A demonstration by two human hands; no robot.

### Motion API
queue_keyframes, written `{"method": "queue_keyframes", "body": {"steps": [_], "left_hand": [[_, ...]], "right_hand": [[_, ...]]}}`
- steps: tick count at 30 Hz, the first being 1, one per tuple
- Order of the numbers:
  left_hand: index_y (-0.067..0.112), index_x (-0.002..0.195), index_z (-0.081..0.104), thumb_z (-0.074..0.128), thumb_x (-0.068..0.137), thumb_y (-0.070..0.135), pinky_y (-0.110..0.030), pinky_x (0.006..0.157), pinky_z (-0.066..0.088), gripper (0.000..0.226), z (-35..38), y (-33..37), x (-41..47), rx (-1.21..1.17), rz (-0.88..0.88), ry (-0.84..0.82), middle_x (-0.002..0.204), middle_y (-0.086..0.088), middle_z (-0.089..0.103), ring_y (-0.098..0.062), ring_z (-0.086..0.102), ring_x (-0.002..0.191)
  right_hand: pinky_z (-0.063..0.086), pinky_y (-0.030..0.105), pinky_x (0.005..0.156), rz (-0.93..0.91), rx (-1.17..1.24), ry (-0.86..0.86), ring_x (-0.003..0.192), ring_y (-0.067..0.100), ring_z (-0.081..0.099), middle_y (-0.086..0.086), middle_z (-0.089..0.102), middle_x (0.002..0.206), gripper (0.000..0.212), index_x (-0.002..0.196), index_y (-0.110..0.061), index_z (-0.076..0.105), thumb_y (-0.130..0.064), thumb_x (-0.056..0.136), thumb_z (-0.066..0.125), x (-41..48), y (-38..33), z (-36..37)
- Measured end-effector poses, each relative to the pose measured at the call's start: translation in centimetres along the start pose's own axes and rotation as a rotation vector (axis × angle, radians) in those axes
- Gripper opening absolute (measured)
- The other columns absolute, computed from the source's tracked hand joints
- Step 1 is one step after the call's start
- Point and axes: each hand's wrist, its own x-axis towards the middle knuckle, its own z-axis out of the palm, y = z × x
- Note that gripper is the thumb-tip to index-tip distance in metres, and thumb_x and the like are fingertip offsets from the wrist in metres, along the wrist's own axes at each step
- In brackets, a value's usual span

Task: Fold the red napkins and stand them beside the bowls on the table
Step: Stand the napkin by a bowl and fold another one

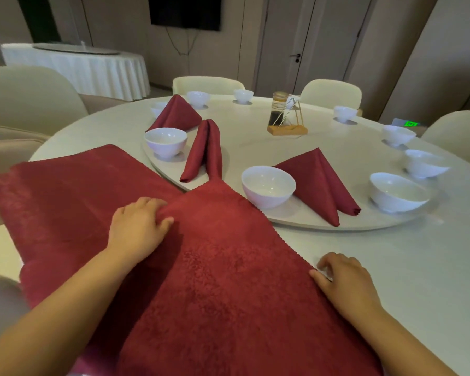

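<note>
A large red napkin (223, 267) lies spread on the near part of the white table (418, 267), part of it folded over. My left hand (139, 226) rests on its middle, fingers gathering a small bunch of cloth. My right hand (345, 280) pinches its right zigzag edge against the table. On the turntable (364, 226), three folded red napkins stand: one (320, 183) right of the near bowl (267, 185), one (205, 150) right of the left bowl (165, 141), one (175, 114) further back.
Several more white bowls (396, 191) ring the turntable's right and far rim. A wooden stand with a bottle (286, 115) sits near the table's middle. Cream chairs (30, 96) surround the table; another clothed table stands at the back left.
</note>
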Motion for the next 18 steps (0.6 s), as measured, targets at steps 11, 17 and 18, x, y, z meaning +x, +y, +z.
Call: {"method": "queue_keyframes", "body": {"steps": [11, 17, 18], "left_hand": [[0.030, 0.147, -0.002, -0.046, 0.012, 0.076, -0.028, 0.113, -0.004, 0.149, 0.4, 1.4, -8.9, 0.217, 0.114, -0.454, 0.155, 0.007, -0.007, -0.008, -0.007, 0.142], [0.028, 0.147, -0.002, -0.020, 0.042, 0.070, -0.030, 0.113, -0.004, 0.115, 0.8, 1.7, -8.2, 0.205, 0.107, -0.393, 0.156, 0.006, -0.004, -0.009, -0.006, 0.142], [0.028, 0.147, -0.001, -0.019, 0.044, 0.070, -0.030, 0.113, -0.004, 0.113, 0.9, 1.8, -8.2, 0.203, 0.105, -0.388, 0.156, 0.006, -0.003, -0.009, -0.006, 0.142]], "right_hand": [[0.023, 0.027, 0.061, -0.049, 0.262, 0.104, 0.078, 0.016, 0.043, -0.004, 0.047, 0.073, 0.019, 0.076, -0.015, 0.043, -0.020, 0.093, 0.048, 1.0, -0.8, 0.0], [0.033, 0.013, 0.051, 0.040, 0.581, -0.059, 0.060, 0.011, 0.045, -0.005, 0.046, 0.064, 0.027, 0.066, -0.018, 0.043, -0.021, 0.091, 0.054, 3.4, -1.8, -2.5], [0.033, 0.012, 0.050, 0.077, 0.636, -0.117, 0.058, 0.008, 0.043, -0.004, 0.047, 0.064, 0.026, 0.067, -0.016, 0.046, -0.023, 0.090, 0.055, 3.4, -1.5, -3.2]]}}
